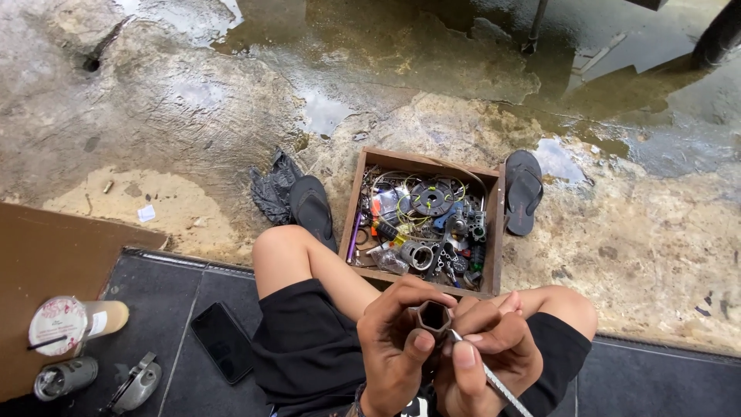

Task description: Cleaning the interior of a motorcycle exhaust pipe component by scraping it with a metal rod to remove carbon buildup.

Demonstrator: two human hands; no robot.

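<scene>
Two hands together low in head view. Left hand point(394, 340) clamped round dark hexagonal socket point(434, 316), open end facing up. Right hand point(486, 351) just beside it — fingers pinch thin metal rod point(494, 380), tip touching socket rim. Beyond hands, between knees: wooden box point(494, 232) full of small metal parts and wires. Sandals either side of box on wet floor point(193, 100). Left of left hand — black phone point(224, 341), lidded cup point(65, 323).

wet stained concrete floor point(193, 108), shallow puddles point(324, 112), dark mat point(656, 378), daylight
</scene>
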